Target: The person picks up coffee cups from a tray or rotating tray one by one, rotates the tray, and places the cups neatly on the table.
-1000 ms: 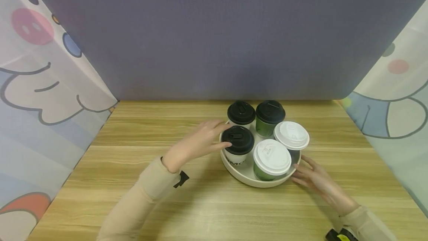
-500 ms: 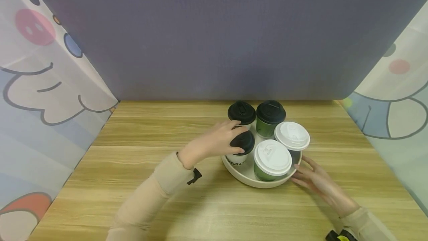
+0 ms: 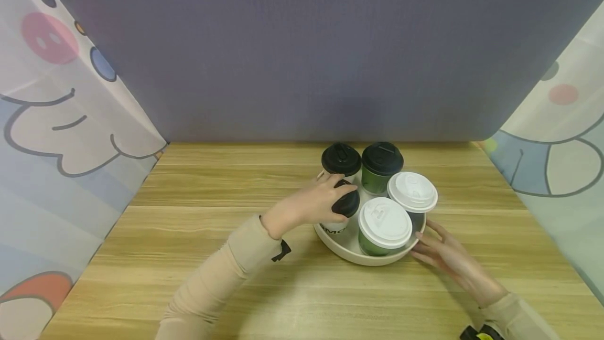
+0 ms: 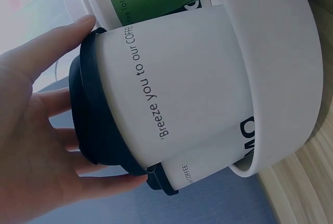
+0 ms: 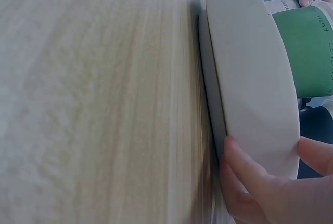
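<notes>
A round off-white tray (image 3: pixel 358 257) holds several lidded paper coffee cups. My left hand (image 3: pixel 315 203) is over the front-left cup (image 4: pixel 171 73), a white one with printed lettering. Its thumb and fingers are spread round the edge of the black lid (image 4: pixel 96 99), and the cup stands within the tray wall. My right hand (image 3: pixel 445 256) grips the tray's right rim, with the thumb (image 5: pixel 315 154) at the top edge and fingers lower on the outer wall. Beside the held cup stands a green cup with a white lid (image 3: pixel 384 222).
Behind the held cup is another white cup with a black lid (image 3: pixel 341 159). A green cup with a black lid (image 3: pixel 381 160) and a white-lidded cup (image 3: pixel 412 191) fill the back and right. A grey panel (image 3: pixel 302 56) borders the wooden table (image 3: pixel 189 193).
My left hand has moved right from the side of the front-left black-lidded cup to over its lid, fingers round it. The right hand and tray have stayed put.
</notes>
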{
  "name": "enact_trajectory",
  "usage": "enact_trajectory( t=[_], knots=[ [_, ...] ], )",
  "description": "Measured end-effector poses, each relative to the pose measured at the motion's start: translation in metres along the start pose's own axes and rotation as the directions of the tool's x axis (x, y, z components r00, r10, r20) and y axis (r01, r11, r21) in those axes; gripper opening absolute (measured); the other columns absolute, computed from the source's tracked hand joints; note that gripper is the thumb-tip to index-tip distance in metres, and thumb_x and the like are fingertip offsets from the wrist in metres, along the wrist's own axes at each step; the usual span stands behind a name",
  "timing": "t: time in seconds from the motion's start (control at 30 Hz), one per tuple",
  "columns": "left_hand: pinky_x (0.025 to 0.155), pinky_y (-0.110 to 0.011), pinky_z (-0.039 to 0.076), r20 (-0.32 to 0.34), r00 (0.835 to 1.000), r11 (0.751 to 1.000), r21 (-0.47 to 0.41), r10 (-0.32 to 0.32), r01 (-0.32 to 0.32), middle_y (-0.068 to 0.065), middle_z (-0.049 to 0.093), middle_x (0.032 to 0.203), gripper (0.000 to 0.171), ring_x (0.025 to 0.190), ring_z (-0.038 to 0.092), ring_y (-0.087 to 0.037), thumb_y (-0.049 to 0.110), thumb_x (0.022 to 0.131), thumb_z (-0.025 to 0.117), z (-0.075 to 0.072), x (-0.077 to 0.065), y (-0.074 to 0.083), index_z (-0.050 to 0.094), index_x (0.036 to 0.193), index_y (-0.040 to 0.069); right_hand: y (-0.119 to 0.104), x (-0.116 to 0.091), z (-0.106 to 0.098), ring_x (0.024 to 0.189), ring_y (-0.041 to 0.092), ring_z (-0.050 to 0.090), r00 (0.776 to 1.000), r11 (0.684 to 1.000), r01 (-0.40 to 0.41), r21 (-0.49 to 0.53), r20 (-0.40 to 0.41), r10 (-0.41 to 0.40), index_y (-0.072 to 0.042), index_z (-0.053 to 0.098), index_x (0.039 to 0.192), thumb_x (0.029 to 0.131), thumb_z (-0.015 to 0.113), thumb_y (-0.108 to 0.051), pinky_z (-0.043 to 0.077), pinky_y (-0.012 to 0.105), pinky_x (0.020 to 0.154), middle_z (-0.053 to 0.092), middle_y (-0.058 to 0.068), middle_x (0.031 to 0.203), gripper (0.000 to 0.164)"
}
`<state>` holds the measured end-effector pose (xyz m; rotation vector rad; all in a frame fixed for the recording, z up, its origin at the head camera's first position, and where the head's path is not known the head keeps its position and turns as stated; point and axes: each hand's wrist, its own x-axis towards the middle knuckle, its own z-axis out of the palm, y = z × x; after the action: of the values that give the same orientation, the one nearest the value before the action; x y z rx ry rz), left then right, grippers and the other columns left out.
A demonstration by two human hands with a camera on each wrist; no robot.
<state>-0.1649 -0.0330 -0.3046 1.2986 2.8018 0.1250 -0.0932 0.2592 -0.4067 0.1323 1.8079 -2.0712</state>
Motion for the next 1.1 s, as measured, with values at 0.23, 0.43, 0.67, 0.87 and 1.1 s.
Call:
enact_trajectory(
  t=[0.23, 0.43, 0.67, 0.87, 1.1],
  knots=[
    [0.097, -0.044, 0.033, -0.020, 1.000, 1.000, -0.030, -0.002, 0.001, -0.016, 0.036, 0.131, 0.068, 0.119, 0.037, -0.032, 0.040, 0.074, 0.067, 0.003, 0.001, 0.000, 0.042, 0.132, 0.014, 0.000, 0.000, 0.001, 0.089, 0.014, 0.059, 1.000, 1.000, -0.010, -0.007, -0.014, 0.010, 0.001, -0.019, 0.136, 0.092, 0.045, -0.014, 0.046, 0.035, 0.085, 0.054, 0.009, 0.098, 0.079],
    [0.090, -0.041, 0.040, 0.006, 1.000, 0.998, -0.066, -0.021, 0.021, -0.015, 0.036, 0.129, 0.068, 0.115, 0.039, -0.031, 0.038, 0.073, 0.069, 0.003, 0.003, 0.001, 0.042, 0.131, 0.015, 0.001, 0.000, 0.001, 0.090, 0.014, 0.058, 1.000, 1.000, -0.006, -0.016, -0.018, 0.005, 0.002, -0.019, 0.136, 0.093, 0.045, -0.014, 0.045, 0.036, 0.085, 0.052, 0.009, 0.100, 0.079],
    [0.086, -0.036, 0.042, 0.044, 0.998, 0.997, -0.062, -0.033, 0.036, -0.014, 0.038, 0.124, 0.068, 0.111, 0.041, -0.027, 0.039, 0.071, 0.070, -0.001, 0.006, 0.001, 0.043, 0.129, 0.015, 0.001, 0.000, 0.000, 0.091, 0.014, 0.058, 1.000, 1.000, -0.015, -0.023, -0.020, 0.014, 0.001, -0.019, 0.136, 0.093, 0.044, -0.016, 0.045, 0.035, 0.085, 0.052, 0.009, 0.101, 0.078],
    [0.084, -0.031, 0.042, 0.024, 0.999, 0.993, -0.114, -0.021, 0.023, -0.012, 0.038, 0.114, 0.067, 0.103, 0.040, -0.025, 0.038, 0.069, 0.072, -0.005, 0.006, -0.001, 0.045, 0.125, 0.013, 0.002, 0.001, -0.001, 0.092, 0.014, 0.058, 1.000, 1.000, -0.018, -0.022, -0.010, 0.018, 0.000, -0.021, 0.135, 0.093, 0.043, -0.015, 0.045, 0.036, 0.086, 0.051, 0.010, 0.102, 0.078],
    [0.080, -0.030, 0.043, -0.055, 0.998, 0.989, -0.147, 0.019, -0.027, -0.012, 0.039, 0.107, 0.063, 0.095, 0.041, -0.024, 0.036, 0.068, 0.074, -0.013, 0.002, -0.006, 0.046, 0.119, 0.012, 0.002, 0.002, -0.002, 0.092, 0.013, 0.057, 1.000, 0.999, -0.024, -0.038, -0.018, 0.023, 0.000, -0.019, 0.136, 0.093, 0.044, -0.017, 0.044, 0.035, 0.086, 0.050, 0.010, 0.103, 0.078]
  ],
)
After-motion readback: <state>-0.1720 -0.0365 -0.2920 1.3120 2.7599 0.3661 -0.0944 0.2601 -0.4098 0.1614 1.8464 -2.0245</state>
